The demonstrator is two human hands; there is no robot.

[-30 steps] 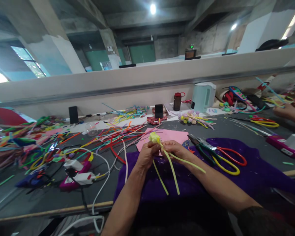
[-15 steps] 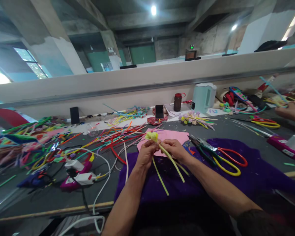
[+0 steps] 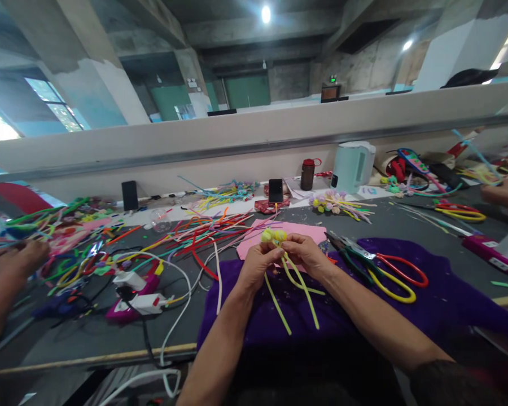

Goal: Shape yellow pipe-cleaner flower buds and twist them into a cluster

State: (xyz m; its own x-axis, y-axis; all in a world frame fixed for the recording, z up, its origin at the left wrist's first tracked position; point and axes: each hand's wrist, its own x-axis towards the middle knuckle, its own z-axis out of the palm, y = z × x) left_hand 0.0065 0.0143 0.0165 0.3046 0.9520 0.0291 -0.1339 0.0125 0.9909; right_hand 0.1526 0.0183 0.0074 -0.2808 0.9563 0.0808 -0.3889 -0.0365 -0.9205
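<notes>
Between my two hands is a yellow pipe-cleaner flower (image 3: 273, 235), its rounded loops on top and several yellow-green stems (image 3: 307, 299) hanging below. My left hand (image 3: 259, 264) pinches it from the left, fingertips closed just under the loops. From the right, my right hand (image 3: 305, 252) grips the same piece with thumb and fingers pressed together near the stem tops. Exactly where the stems cross is partly hidden by the fingers. Under the hands lie a pink sheet (image 3: 245, 248) and a purple cloth (image 3: 237, 316).
Scissors with red and yellow handles (image 3: 389, 276) and dark-handled pliers (image 3: 349, 254) lie at right. Loose pipe cleaners (image 3: 203, 231) and a power strip (image 3: 131, 307) are at left. A kettle (image 3: 351, 166) stands behind. Other people's hands (image 3: 19, 262) show at both sides.
The flower has shifted slightly right and turned, so two rounded loops now show. One stem now curves across toward the right. Another person's hand has come into clearer view at far left.
</notes>
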